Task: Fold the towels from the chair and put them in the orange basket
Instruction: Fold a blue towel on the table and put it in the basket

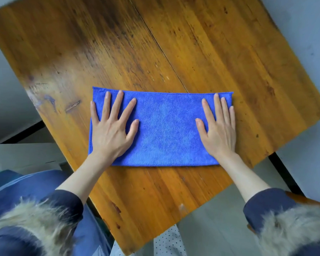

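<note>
The blue towel (164,128) lies flat on the wooden table (211,52), already folded into a long rectangle. Both hands rest on top of it. The left hand (113,126) presses the left end with its fingers spread wide and straight; the right hand (220,126) presses the right end with its fingers straight and close together. Neither grip holds anything — the palms only lie on the cloth and nothing is pinched.

Between the two hands the middle of the towel is free and looks smooth. Its far hem runs just beyond the fingertips, and its near edge passes under the wrists.

I judge that the next fold brings one end over the other. The risk is that the layers slide apart when one hand lifts, because the cloth is soft and nothing pins the middle. If the corner is taken with only the top layer, the fold opens and the edges do not match. A fast pull can also drag the whole towel toward the table edge near the right wrist.

The orange basket and the chair are not clearly in view, so I cannot tell how far the carry is.
</note>
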Demonstrator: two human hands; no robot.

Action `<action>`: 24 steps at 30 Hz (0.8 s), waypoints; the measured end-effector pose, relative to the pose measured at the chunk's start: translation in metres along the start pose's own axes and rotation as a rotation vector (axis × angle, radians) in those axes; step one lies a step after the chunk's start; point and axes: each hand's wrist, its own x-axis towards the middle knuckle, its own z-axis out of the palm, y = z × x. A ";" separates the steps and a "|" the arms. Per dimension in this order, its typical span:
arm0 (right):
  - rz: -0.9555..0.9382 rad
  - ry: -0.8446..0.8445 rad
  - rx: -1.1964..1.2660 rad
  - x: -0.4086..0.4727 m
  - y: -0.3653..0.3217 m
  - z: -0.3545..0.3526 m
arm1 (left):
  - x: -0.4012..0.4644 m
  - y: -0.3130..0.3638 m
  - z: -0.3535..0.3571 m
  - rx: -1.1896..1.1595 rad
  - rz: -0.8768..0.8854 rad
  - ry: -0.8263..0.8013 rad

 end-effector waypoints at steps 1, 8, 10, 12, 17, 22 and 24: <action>0.020 0.010 0.009 -0.001 -0.003 0.000 | 0.000 0.000 0.001 -0.005 0.016 0.002; -0.176 0.033 0.044 -0.045 -0.062 -0.005 | -0.041 0.005 -0.003 -0.092 0.034 0.127; -0.237 -0.028 0.020 -0.059 -0.077 0.001 | -0.059 0.002 0.002 -0.068 -0.016 0.094; -0.246 -0.077 -0.029 -0.064 -0.083 0.008 | -0.068 -0.011 0.006 -0.053 -0.092 0.043; -0.189 -0.128 -0.056 -0.066 -0.094 0.012 | -0.069 -0.047 0.004 -0.037 -0.086 -0.029; -0.145 -0.166 -0.028 -0.073 -0.132 0.010 | -0.043 -0.087 -0.006 -0.018 -0.109 -0.024; -0.158 -0.174 -0.019 -0.071 -0.146 0.009 | -0.037 -0.099 -0.012 -0.072 -0.201 -0.006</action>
